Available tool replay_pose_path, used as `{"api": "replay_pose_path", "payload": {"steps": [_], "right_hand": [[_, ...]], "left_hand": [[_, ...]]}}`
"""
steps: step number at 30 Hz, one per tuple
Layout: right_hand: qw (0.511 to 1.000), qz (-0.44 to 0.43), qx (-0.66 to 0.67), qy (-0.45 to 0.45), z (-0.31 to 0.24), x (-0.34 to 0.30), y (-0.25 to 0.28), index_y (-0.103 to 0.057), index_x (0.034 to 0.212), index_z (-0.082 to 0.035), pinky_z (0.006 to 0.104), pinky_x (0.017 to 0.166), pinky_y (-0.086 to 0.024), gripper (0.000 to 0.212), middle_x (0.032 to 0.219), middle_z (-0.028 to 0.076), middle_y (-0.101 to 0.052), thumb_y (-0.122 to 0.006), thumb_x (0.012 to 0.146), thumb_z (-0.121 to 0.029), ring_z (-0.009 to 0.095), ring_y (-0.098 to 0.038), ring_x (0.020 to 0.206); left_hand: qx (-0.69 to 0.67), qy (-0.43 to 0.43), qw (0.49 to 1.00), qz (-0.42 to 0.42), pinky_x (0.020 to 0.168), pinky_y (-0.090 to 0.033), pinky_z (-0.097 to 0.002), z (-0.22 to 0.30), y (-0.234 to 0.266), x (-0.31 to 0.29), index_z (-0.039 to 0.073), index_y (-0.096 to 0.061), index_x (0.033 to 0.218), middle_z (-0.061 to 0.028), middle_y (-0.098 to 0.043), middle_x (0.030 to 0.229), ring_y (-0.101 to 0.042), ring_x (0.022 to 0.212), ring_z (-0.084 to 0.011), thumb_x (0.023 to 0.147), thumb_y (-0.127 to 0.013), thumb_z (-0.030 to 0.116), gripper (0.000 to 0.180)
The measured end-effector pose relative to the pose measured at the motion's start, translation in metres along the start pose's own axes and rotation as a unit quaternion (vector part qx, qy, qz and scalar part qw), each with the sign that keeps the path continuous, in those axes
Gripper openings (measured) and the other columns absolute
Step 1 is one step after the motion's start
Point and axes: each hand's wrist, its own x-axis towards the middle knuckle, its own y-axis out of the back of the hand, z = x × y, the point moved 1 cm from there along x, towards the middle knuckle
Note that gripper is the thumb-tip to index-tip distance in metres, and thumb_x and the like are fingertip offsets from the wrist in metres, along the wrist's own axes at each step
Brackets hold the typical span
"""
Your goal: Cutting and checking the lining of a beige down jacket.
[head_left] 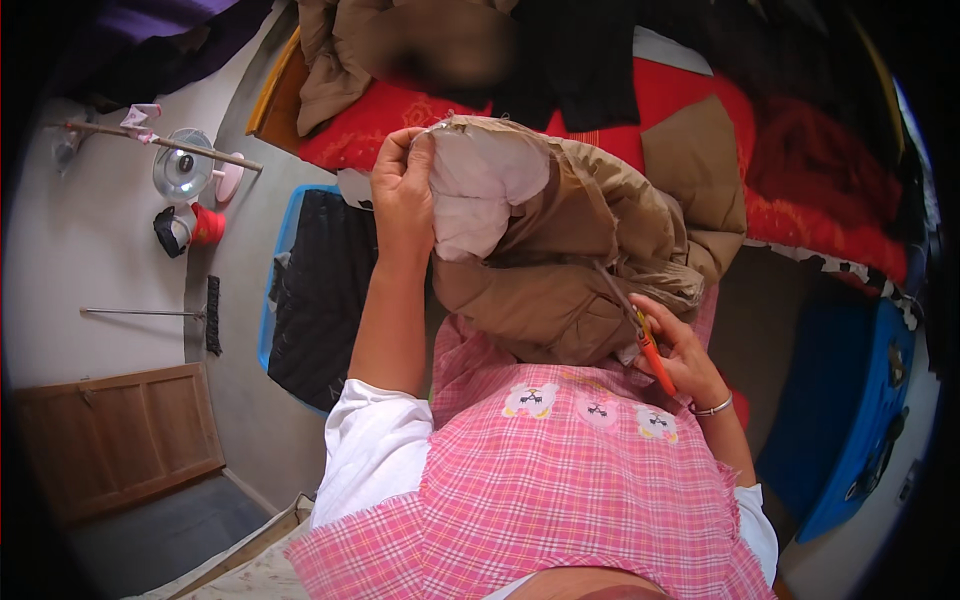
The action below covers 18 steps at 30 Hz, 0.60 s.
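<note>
Your left hand (pixel 402 190) pinching jacket (pixel 560 250) top edge; your right hand (pixel 680 350) below jacket, fingers closed gripping orange scissors (pixel 650 352).

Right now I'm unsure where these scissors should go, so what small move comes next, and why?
Probably bring the scissors up to the edge that the left hand pinches. That hand holds the tan padded jacket raised, with its pale lining showing, while the right hand grips the orange-handled scissors low at the garment's bottom fold, apart from the held edge.
</note>
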Motion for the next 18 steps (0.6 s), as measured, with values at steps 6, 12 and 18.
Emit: {"api": "replay_pose_path", "payload": {"steps": [6, 12, 18], "right_hand": [[0.987, 0.125, 0.089, 0.05, -0.005, 0.044, -0.013, -0.035, 0.135, -0.011, 0.0235, 0.06, -0.041, 0.064, 0.076, 0.0, -0.05, -0.07, 0.081, -0.008, 0.006, -0.047, 0.065], [0.942, 0.207, 0.218, 0.151, -0.054, 0.119, -0.025, -0.034, 0.131, -0.013, 0.0193, 0.061, -0.041, 0.058, 0.084, 0.0, -0.051, -0.066, 0.083, -0.005, 0.005, -0.049, 0.071], [0.944, 0.136, 0.191, 0.232, -0.052, 0.148, -0.037, -0.037, 0.125, -0.013, 0.0181, 0.065, -0.041, 0.056, 0.088, -0.001, -0.051, -0.058, 0.078, 0.01, 0.006, -0.049, 0.076]], "left_hand": [[0.051, -0.024, 0.998, -0.04, 0.067, -0.039, -0.0169, 0.006, -0.012, 0.001, 0.005, -0.058, 0.094, 0.0035, -0.056, 0.083, -0.048, 0.074, -0.0021, 0.094, -0.056, 0.015, 0.01], [0.011, -0.015, 0.994, -0.105, 0.065, -0.038, -0.0164, 0.007, -0.03, -0.021, 0.006, -0.054, 0.095, 0.005, -0.053, 0.08, -0.045, 0.073, -0.001, 0.096, -0.053, 0.014, 0.008], [-0.048, 0.028, 0.982, -0.183, 0.064, -0.044, -0.0198, -0.001, -0.033, -0.025, 0.006, -0.054, 0.1, 0.0009, -0.059, 0.081, -0.054, 0.074, -0.0033, 0.091, -0.061, 0.019, 0.017]]}}
